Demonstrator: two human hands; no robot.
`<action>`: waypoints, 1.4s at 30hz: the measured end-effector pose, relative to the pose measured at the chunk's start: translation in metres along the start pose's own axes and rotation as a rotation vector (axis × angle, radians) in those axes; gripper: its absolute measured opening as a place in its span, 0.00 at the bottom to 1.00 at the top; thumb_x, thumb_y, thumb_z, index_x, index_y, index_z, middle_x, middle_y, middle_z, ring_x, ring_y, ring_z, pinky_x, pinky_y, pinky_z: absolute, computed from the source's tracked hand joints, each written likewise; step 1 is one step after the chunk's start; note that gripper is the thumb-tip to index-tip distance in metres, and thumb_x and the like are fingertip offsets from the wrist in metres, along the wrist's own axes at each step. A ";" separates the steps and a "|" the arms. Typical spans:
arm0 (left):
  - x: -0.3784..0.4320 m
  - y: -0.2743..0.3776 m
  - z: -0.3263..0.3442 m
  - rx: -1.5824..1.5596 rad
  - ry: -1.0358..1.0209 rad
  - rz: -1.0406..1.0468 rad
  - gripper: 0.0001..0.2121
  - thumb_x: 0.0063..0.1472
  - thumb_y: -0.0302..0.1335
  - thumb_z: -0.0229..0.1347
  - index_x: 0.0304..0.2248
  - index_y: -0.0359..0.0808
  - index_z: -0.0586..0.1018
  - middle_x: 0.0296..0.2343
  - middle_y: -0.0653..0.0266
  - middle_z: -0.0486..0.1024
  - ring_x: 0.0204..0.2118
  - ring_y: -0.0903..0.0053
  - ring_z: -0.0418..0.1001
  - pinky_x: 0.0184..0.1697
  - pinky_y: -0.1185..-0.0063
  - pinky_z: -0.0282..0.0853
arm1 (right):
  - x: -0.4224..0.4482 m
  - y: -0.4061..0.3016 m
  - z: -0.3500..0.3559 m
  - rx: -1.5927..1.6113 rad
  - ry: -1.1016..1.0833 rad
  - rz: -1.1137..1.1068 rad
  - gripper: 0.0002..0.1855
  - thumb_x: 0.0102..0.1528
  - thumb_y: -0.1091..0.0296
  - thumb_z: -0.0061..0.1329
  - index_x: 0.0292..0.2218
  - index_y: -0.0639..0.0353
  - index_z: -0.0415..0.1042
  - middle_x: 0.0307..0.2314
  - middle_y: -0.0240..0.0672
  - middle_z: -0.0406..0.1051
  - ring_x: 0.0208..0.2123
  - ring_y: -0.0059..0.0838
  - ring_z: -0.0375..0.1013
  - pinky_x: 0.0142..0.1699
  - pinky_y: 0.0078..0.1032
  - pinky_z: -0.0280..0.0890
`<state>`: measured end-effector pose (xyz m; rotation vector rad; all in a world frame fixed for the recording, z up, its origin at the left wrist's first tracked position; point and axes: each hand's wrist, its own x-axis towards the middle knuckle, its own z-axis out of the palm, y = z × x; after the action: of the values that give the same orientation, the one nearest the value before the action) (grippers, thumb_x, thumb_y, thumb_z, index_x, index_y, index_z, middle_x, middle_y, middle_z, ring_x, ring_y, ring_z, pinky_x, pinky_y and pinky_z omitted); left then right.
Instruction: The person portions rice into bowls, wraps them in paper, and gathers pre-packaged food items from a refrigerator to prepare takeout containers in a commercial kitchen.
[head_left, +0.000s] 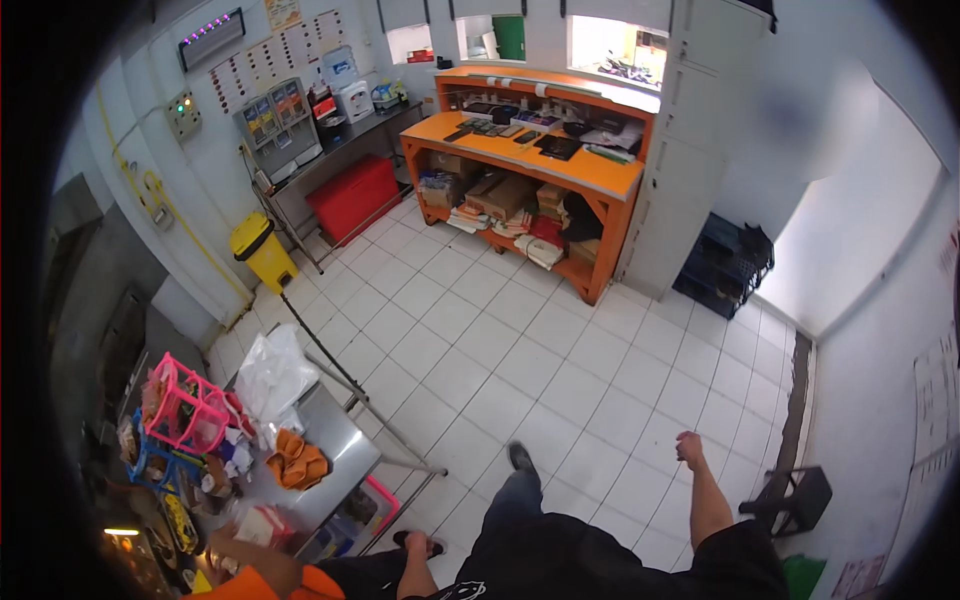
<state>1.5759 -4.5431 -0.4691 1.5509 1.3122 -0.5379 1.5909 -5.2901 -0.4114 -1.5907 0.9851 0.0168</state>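
My right hand (688, 450) hangs out in front of my right side over the white tiled floor (600, 420). Its fingers are curled in, and I see nothing held. Low in the picture, my left hand (421, 546) hangs by my left side, in front of a co-worker's dark shoe (436, 545). The left fingers are too small and foreshortened to read. Nearest on that side is a steel table (341, 442) bearing an orange cloth (298, 459), white plastic bags (274, 375) and a pink plastic basket (187, 409). One of my shoes (523, 457) is stepped forward on the tiles.
A co-worker in an orange top (255, 585) is at the steel table. Ahead stand an orange counter (450, 131) with cartons beneath, a red chest (356, 199) and a yellow pedal bin (262, 247). Black crates (720, 262) and a dark stool (799, 499) are at right.
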 end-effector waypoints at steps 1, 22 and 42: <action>0.002 -0.001 0.007 0.027 -0.014 -0.036 0.15 0.58 0.37 0.48 0.39 0.37 0.74 0.32 0.59 0.77 0.29 0.66 0.75 0.35 0.64 0.70 | 0.021 -0.026 0.025 -0.027 -0.010 -0.024 0.11 0.48 0.77 0.35 0.31 0.63 0.70 0.15 0.36 0.65 0.13 0.26 0.63 0.16 0.28 0.64; 0.059 0.721 0.427 0.162 -0.570 0.932 0.13 0.63 0.36 0.47 0.39 0.35 0.74 0.30 0.64 0.77 0.28 0.79 0.73 0.27 0.79 0.67 | 0.250 -0.041 0.250 -0.791 -0.553 0.080 0.17 0.50 0.53 0.53 0.18 0.56 0.72 0.16 0.33 0.68 0.22 0.31 0.70 0.27 0.31 0.66; 0.264 0.914 0.368 -0.300 0.035 -0.011 0.18 0.58 0.34 0.46 0.46 0.37 0.70 0.38 0.59 0.74 0.34 0.65 0.73 0.33 0.65 0.67 | 0.684 -0.774 0.696 -0.112 -0.581 -0.374 0.03 0.51 0.76 0.48 0.29 0.61 0.66 0.17 0.29 0.66 0.16 0.18 0.66 0.20 0.18 0.61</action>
<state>2.5887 -4.6668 -0.4745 1.3105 1.3605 -0.3049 2.8284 -5.1604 -0.3445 -1.7119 0.2358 0.2648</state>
